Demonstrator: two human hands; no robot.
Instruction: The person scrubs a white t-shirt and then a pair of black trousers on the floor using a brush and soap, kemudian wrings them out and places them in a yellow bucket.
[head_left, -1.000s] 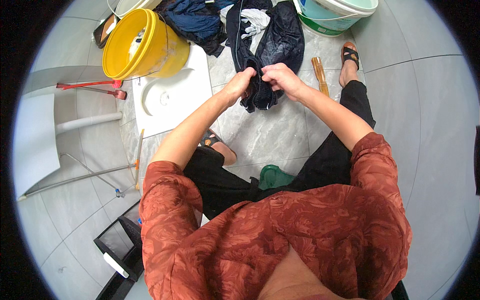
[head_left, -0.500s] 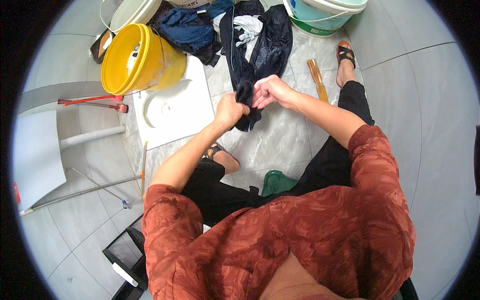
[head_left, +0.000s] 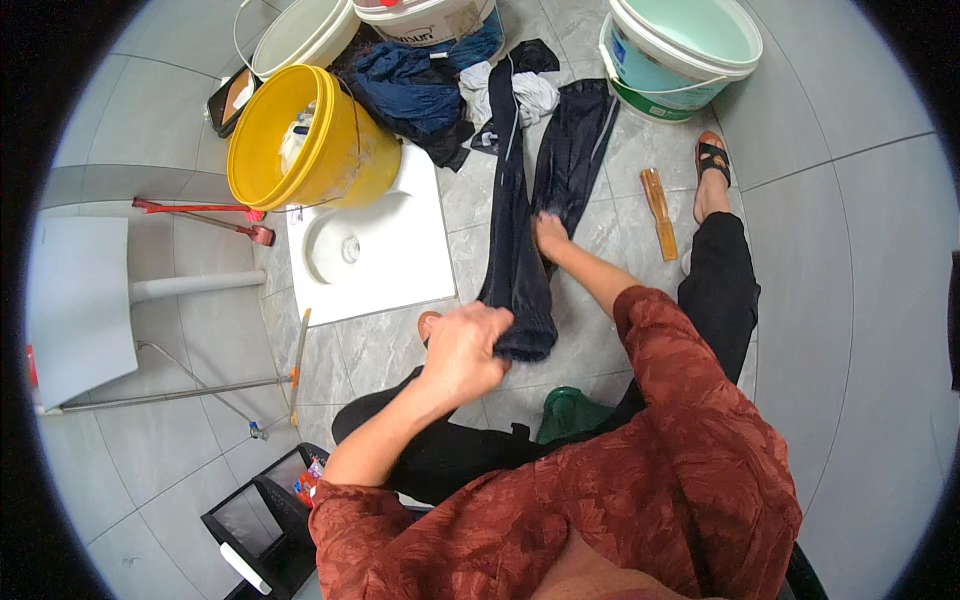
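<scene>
A pair of wet-looking black trousers [head_left: 514,245] with pale side stripes lies stretched over the tiles between my legs. Its two legs spread away from me, and the wide end is nearest my body. My left hand [head_left: 465,345] has its fingers closed on the left edge of that near end. Farther off, my right hand [head_left: 549,237] is closed on the cloth where the legs part; some of its fingertips are hidden. Beyond the trousers lie a white cloth [head_left: 535,95] and a heap of dark blue clothing [head_left: 405,90].
A yellow bucket [head_left: 370,155] stands on the white squat toilet [head_left: 425,265]. A white-and-green bucket [head_left: 655,80] of liquid is at the far right. A wooden-handled tool [head_left: 658,213] lies near my right foot. A green stool [head_left: 570,415] shows beneath me; a black mesh rack [head_left: 250,520] stands lower left.
The bunched black cloth has been pulled toward me and spread out as trousers. My left hand has come nearer my body with the edge; my right hand has moved down onto the middle.
</scene>
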